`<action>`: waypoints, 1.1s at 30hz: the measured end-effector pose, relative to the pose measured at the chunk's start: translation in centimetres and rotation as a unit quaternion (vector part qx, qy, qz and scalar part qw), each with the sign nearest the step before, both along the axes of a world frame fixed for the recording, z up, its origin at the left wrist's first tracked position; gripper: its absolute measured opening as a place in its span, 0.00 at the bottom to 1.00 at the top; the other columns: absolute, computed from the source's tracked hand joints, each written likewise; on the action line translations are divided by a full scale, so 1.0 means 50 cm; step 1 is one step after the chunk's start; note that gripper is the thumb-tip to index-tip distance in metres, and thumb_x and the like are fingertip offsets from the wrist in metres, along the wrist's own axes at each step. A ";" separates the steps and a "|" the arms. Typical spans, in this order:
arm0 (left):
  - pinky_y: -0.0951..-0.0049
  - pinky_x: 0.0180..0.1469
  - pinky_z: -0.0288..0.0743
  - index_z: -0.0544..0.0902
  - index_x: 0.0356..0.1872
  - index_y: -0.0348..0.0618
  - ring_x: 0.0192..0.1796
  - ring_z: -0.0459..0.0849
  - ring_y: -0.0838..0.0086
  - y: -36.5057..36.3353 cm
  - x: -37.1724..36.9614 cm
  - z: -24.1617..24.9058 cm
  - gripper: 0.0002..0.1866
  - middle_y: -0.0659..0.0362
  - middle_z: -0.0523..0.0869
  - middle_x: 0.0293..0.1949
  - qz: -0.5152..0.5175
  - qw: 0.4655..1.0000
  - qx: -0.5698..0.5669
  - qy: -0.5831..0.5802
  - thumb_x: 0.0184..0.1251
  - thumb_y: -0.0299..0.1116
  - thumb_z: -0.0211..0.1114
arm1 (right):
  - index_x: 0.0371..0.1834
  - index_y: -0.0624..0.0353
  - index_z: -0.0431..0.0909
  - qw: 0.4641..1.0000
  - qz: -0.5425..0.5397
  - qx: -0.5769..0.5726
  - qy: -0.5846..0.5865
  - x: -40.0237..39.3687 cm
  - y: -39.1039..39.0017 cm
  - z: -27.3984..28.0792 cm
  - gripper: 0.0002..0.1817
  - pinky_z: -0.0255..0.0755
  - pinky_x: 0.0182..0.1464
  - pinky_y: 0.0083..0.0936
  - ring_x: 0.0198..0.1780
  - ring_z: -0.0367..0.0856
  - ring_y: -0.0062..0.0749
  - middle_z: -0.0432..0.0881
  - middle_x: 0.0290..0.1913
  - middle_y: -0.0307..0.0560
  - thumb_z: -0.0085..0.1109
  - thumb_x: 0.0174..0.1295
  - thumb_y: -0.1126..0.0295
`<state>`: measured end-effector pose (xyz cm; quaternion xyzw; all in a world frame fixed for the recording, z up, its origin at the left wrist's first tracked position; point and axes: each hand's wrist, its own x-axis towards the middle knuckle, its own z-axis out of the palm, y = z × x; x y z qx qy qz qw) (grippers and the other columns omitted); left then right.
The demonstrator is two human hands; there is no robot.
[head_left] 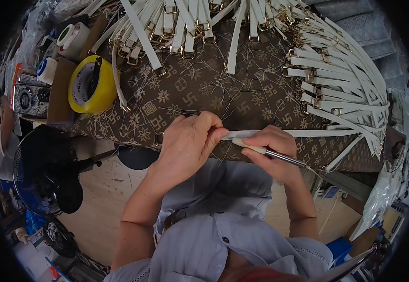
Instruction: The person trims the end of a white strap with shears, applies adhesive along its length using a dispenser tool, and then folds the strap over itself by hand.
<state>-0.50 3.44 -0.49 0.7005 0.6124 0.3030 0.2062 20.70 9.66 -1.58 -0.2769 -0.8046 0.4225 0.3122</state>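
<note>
A narrow white strap (317, 133) lies across the front edge of the patterned cloth, with a metal buckle (159, 138) showing at its left end. My left hand (185, 141) is closed, pinching this strap between thumb and forefinger. In my right hand (275, 152) is a pen-shaped tool (256, 147) with a cream front part, a metal barrel and a thin cord behind. The tool's front end meets the strap just right of my left thumb; its exact tip is too small to make out. Loose threads hang near the pinched spot.
Buckled white straps (340, 89) are heaped at the back and right. Thread scraps litter the brown patterned cloth (190, 89). At left stand a yellow tape roll (94, 84), a cardboard box (63, 89) and a radio-like device (31, 99). A black fan (44, 171) stands below them.
</note>
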 end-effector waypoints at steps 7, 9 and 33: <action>0.65 0.36 0.69 0.73 0.37 0.44 0.30 0.82 0.65 0.000 0.000 -0.005 0.10 0.60 0.82 0.24 0.001 1.000 0.002 0.001 0.68 0.39 0.62 | 0.38 0.58 0.84 1.000 0.001 0.007 -0.001 0.001 0.000 -0.001 0.13 0.71 0.30 0.23 0.28 0.79 0.30 0.84 0.31 0.42 0.73 0.46 0.76; 0.65 0.36 0.69 0.73 0.37 0.44 0.30 0.82 0.65 0.000 0.000 -0.006 0.10 0.60 0.81 0.24 0.003 1.000 0.005 -0.002 0.68 0.39 0.62 | 0.38 0.58 0.84 1.000 0.002 0.004 -0.002 0.000 0.000 0.001 0.13 0.71 0.30 0.23 0.28 0.79 0.30 0.85 0.31 0.42 0.73 0.46 0.76; 0.65 0.34 0.67 0.73 0.36 0.45 0.28 0.81 0.66 -0.001 0.000 -0.006 0.10 0.60 0.80 0.22 0.004 1.000 0.015 -0.012 0.68 0.38 0.62 | 0.39 0.57 0.85 1.000 0.005 0.013 0.010 0.000 -0.001 -0.002 0.15 0.72 0.31 0.23 0.30 0.80 0.30 0.84 0.31 0.41 0.73 0.45 0.77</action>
